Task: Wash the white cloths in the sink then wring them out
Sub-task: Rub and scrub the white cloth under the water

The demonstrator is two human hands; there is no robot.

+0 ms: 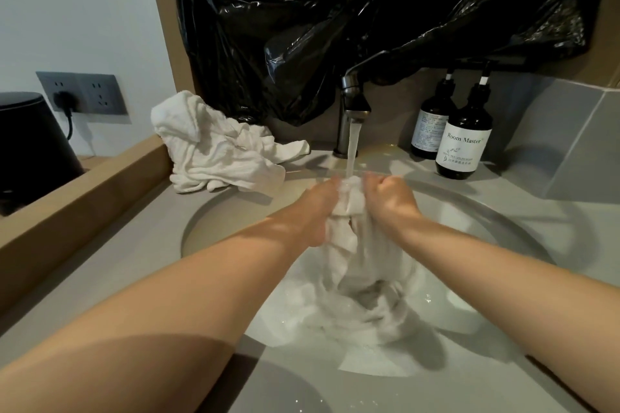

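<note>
My two bare forearms reach forward over the grey counter (100, 278) into the round sink (503, 221). The wet cloth (362, 265) hangs from my hands, and its lower folds lie bunched in the shallow water at the bottom of the sink. My left hand (318, 208) and my right hand (389, 198) sit close side by side. The fingers of each are curled tight round the cloth's top edge, which is held directly under the stream of water (352, 151). The stream falls from the metal tap (352, 100) at the back rim. A heap of white cloths (214, 151) lies on the counter left of the tap, outside the sink. To the right of the tap stand two dark pump bottles (464, 147). A black plastic bag (335, 27) hangs over the wall behind the tap. A wall socket (84, 92) with one plug in it is at far left.
</note>
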